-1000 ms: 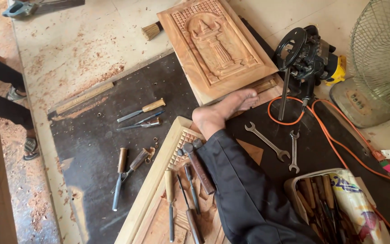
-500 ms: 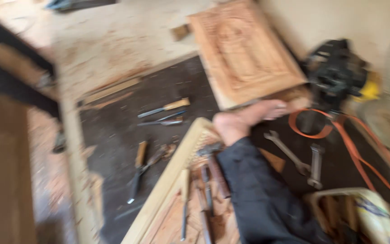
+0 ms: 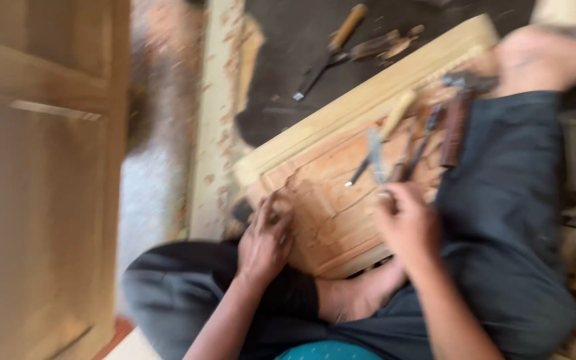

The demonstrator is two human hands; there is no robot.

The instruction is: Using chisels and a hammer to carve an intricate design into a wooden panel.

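Head view, blurred by motion: a carved wooden panel (image 3: 341, 193) lies across the person's lap, its long axis running from just under the fingers up and away to the right. The left hand (image 3: 265, 240) rests on the panel's near corner, fingers curled onto the carved face; whether it grips anything I cannot tell. The right hand (image 3: 408, 223) sits on the near edge, well to the right of the left, fingers bent. It seems to touch the near end of a tool, but the blur hides whether it holds it. Just beyond the right fingers several chisels (image 3: 385, 137) lie on the panel, handles pointing up and away, blades toward the fingers; the right hand is nearer to them. A foot (image 3: 541, 57) presses the panel's far end. Both forearms come up from below, elbows bent.
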